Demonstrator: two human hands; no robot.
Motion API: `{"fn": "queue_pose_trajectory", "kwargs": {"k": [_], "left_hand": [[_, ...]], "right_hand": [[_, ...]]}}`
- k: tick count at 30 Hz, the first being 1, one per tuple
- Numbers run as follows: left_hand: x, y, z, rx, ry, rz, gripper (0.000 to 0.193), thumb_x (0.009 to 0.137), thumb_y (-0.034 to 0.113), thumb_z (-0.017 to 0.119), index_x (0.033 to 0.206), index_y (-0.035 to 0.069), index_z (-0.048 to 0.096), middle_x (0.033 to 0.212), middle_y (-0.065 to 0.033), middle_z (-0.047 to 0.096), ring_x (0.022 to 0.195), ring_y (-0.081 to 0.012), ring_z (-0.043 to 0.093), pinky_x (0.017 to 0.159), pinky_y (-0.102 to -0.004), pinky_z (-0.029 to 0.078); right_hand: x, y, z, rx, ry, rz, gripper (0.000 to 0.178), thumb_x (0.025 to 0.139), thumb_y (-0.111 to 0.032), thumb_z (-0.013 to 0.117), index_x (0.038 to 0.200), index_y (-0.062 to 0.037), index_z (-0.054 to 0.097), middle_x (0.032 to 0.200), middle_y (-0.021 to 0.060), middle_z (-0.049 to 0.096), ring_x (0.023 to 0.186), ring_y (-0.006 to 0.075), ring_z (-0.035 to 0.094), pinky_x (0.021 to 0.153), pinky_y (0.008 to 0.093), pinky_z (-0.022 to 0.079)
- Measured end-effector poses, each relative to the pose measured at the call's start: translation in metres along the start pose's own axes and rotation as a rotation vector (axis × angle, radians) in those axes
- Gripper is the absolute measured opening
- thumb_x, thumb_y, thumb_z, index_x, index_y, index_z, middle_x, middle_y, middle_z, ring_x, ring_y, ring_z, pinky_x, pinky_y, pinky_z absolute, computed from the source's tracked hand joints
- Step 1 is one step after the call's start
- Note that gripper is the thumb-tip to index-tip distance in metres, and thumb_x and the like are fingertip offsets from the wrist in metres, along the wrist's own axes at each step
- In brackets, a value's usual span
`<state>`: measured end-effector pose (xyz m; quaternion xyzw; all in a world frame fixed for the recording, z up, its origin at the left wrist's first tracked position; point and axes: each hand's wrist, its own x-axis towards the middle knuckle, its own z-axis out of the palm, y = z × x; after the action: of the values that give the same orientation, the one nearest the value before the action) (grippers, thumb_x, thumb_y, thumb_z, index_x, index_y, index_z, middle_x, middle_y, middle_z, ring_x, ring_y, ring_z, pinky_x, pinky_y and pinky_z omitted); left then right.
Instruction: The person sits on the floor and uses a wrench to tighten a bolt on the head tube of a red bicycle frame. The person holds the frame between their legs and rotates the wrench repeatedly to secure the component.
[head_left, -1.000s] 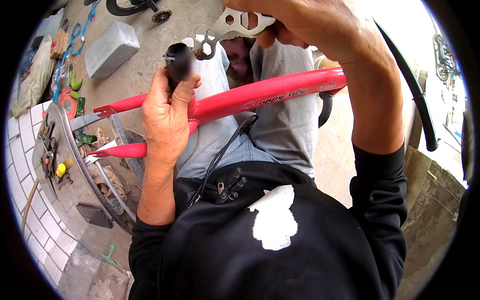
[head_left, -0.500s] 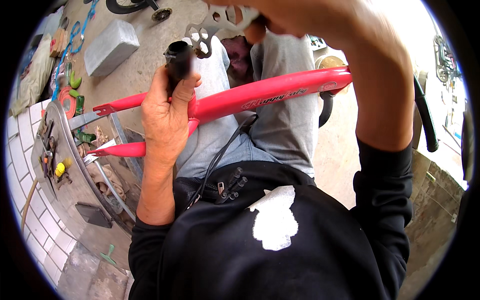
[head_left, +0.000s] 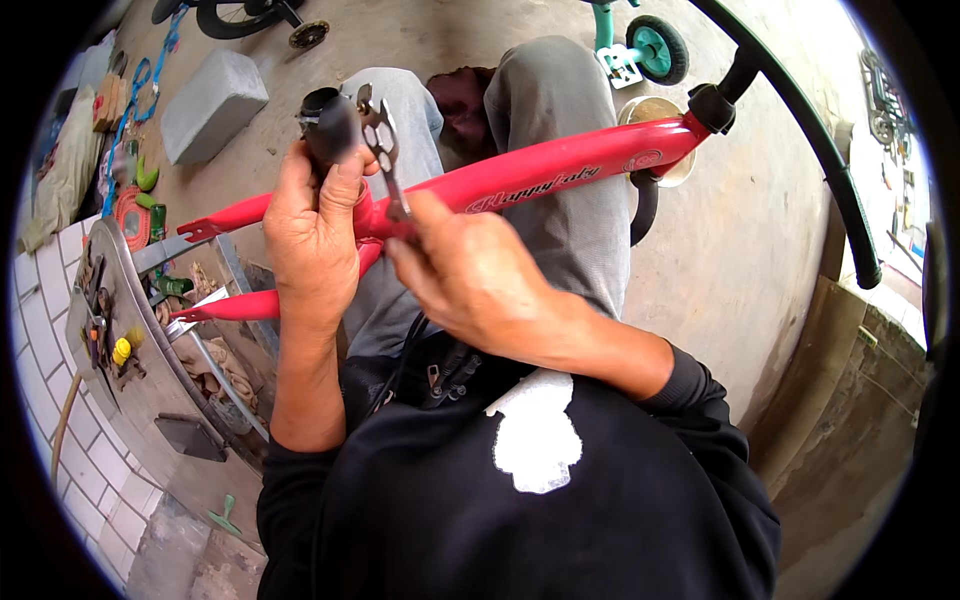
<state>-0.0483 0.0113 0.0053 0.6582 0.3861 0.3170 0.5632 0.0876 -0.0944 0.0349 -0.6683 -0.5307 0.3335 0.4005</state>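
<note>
A red child's bicycle frame (head_left: pixel 545 172) lies across my thighs, its two forked ends pointing left. My left hand (head_left: pixel 308 245) is closed round a black tube-shaped part (head_left: pixel 334 130) at the frame's seat-tube end; the part is partly blurred and its ringed top faces away from me. My right hand (head_left: pixel 485 275) grips a flat metal multi-hole wrench (head_left: pixel 381 135). The wrench stands nearly upright just right of the black part, its head close to it; I cannot tell whether they touch. My right fingers are close over the frame, hiding the wrench's lower end.
Black handlebars (head_left: pixel 805 120) rise from the frame's right end. At left is a round metal table (head_left: pixel 165 380) with tools. A grey block (head_left: pixel 212 108) rests on the floor beyond, and a small teal wheel (head_left: pixel 655 50) stands at the far right. A bowl (head_left: pixel 680 165) sits beneath the frame.
My right hand has swung down and toward me from the upper right, turning the wrench upright beside the black part. My left hand and the frame have shifted slightly left.
</note>
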Motion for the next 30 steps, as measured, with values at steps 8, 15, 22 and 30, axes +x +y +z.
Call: {"fn": "queue_pose_trajectory", "kwargs": {"k": [8, 15, 22, 30], "left_hand": [[-0.002, 0.005, 0.002, -0.002, 0.021, -0.013, 0.027, 0.105, 0.020, 0.060, 0.122, -0.001, 0.060, 0.100, -0.0043, 0.068, 0.092, -0.0117, 0.062, 0.085, -0.0260, 0.050], [-0.003, 0.006, 0.004, -0.020, 0.026, -0.018, 0.027, 0.105, 0.021, 0.060, 0.121, -0.001, 0.060, 0.101, -0.0054, 0.069, 0.092, -0.0110, 0.063, 0.085, -0.0255, 0.050], [-0.005, 0.009, 0.001, 0.023, 0.017, -0.055, 0.031, 0.106, 0.022, 0.059, 0.126, -0.002, 0.058, 0.103, -0.0061, 0.069, 0.096, -0.0132, 0.065, 0.088, -0.0267, 0.050], [-0.004, 0.008, 0.001, 0.052, 0.012, -0.036, 0.030, 0.106, 0.022, 0.059, 0.126, -0.002, 0.059, 0.103, -0.0064, 0.069, 0.096, -0.0131, 0.065, 0.086, -0.0252, 0.050]], "right_hand": [[-0.018, 0.027, 0.032, -0.066, 0.234, 0.000, 0.018, 0.094, -0.010, 0.063, 0.087, 0.0026, 0.053, 0.061, 0.0215, 0.058, 0.060, 0.0423, 0.063, 0.053, 0.0504, 0.048], [-0.022, 0.014, 0.022, 0.339, 0.111, 0.189, 0.017, 0.099, -0.013, 0.060, 0.091, 0.0015, 0.058, 0.061, 0.0201, 0.057, 0.059, 0.0410, 0.062, 0.052, 0.0483, 0.046], [-0.010, 0.013, -0.001, 0.104, 0.372, 0.016, 0.018, 0.096, -0.004, 0.062, 0.113, 0.0030, 0.063, 0.086, 0.0230, 0.067, 0.073, 0.0394, 0.067, 0.063, 0.0444, 0.053], [0.011, -0.008, -0.062, 0.469, 0.194, 0.212, 0.020, 0.102, -0.013, 0.057, 0.104, 0.0047, 0.065, 0.071, 0.0048, 0.066, 0.054, 0.0049, 0.054, 0.048, 0.0233, 0.044]]}}
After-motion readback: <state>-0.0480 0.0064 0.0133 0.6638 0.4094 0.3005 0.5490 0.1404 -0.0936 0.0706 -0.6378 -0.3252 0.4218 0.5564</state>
